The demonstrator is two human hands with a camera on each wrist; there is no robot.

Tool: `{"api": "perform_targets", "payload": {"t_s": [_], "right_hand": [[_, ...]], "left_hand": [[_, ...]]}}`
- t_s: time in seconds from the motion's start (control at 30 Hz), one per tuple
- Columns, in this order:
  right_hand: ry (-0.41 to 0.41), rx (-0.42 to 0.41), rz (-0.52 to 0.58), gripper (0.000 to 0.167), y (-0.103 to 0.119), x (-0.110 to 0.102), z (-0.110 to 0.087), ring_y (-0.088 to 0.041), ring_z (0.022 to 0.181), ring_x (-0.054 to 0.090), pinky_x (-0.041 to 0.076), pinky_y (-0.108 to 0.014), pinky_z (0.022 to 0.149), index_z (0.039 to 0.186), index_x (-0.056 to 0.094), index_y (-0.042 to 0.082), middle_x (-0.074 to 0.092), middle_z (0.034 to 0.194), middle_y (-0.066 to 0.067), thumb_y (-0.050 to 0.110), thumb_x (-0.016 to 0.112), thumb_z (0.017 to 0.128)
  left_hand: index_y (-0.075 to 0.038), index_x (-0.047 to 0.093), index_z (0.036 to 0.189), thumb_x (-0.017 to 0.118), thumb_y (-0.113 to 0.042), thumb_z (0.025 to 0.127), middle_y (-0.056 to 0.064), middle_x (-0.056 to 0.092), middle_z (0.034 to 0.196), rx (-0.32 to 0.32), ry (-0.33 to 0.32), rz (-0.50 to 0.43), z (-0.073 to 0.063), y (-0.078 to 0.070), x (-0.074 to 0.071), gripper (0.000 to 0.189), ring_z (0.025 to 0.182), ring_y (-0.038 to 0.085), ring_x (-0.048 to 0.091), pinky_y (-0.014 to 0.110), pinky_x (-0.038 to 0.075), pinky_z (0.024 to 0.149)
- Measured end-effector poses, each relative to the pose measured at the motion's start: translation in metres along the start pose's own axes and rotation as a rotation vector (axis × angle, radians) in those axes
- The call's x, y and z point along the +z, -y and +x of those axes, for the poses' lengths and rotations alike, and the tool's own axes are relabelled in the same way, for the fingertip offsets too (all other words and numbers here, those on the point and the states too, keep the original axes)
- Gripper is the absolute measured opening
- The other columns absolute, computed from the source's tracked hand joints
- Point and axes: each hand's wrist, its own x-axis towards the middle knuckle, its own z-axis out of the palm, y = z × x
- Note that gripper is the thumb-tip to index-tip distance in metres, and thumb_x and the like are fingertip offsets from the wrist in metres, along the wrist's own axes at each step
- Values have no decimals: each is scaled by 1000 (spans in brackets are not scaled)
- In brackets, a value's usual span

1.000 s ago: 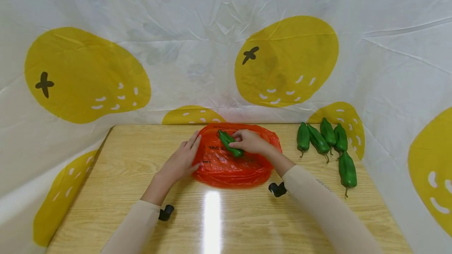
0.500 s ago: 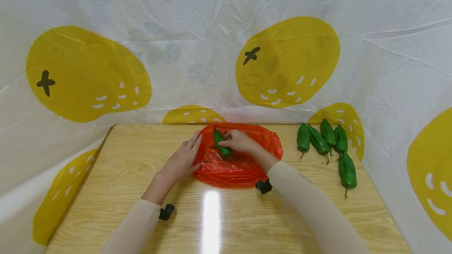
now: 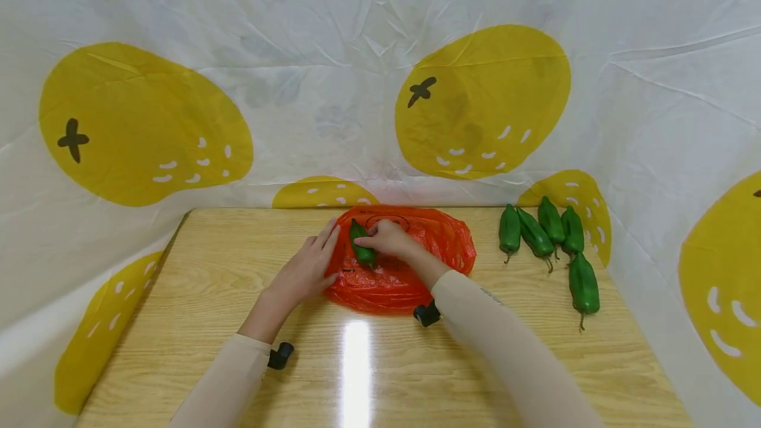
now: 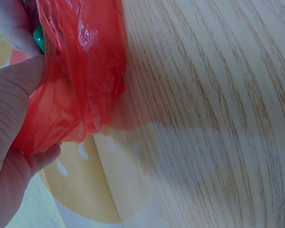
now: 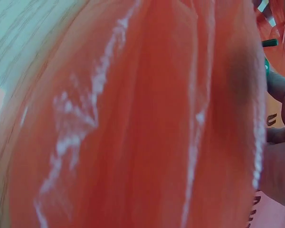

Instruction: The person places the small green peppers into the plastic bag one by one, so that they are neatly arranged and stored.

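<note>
A red plastic bag (image 3: 440, 243) with dark print lies spread open at the middle back of the table. My left hand (image 3: 309, 263) holds its left side; in the left wrist view the thumb (image 4: 19, 85) lies over the red film (image 4: 80, 80), with a finger below. Over the bag's left part, my right hand (image 3: 389, 240) pinches a green pepper (image 3: 362, 253), its stem toward me. Red film (image 5: 147, 114) fills most of the right wrist view, where the pepper's stem (image 5: 270, 42) shows beside the fingers.
Several green peppers (image 3: 535, 233) lie at the back right of the wooden table (image 3: 238, 236), one of them (image 3: 584, 284) nearer the front. A white cloth (image 3: 333, 104) printed with yellow fruit encloses the back and sides.
My right hand has carried the pepper leftward across the bag, closer to my left hand. The left hand has stayed on the bag's left side.
</note>
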Motion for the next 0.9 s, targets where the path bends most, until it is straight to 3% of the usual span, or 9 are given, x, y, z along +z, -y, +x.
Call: {"api": "perform_targets", "payload": {"t_s": [0.27,0.6,0.73,0.9], "right_hand": [[-44,9,75,42,-2,11,4,-18,74,71,59,-27,64,102,74,-2,76,89,-11,39,77,93],[-85,28,82,40,2,21,8,-15,61,68,57,-25,56,88,74,2,72,76,-6,42,80,90],[-84,39,82,44,3,24,8,-16,58,68,58,-27,54,94,73,0,73,82,-11,44,79,90],[-72,63,125,49,4,25,8,-24,70,75,62,-29,61,115,67,-6,72,102,-18,36,78,93]], "left_hand": [[2,22,163,83,-30,89,16,16,173,-6,9,-6,0,1,-1,102,128,41,55,43,57,100],[2,22,163,85,-29,87,14,15,173,-12,6,-17,0,1,0,103,129,40,54,43,56,102],[2,23,163,85,-30,87,15,15,173,-9,-1,-16,0,1,0,103,128,40,55,44,56,102],[2,22,163,85,-29,87,15,15,173,-11,2,-15,0,2,0,103,129,40,55,43,55,103]]}}
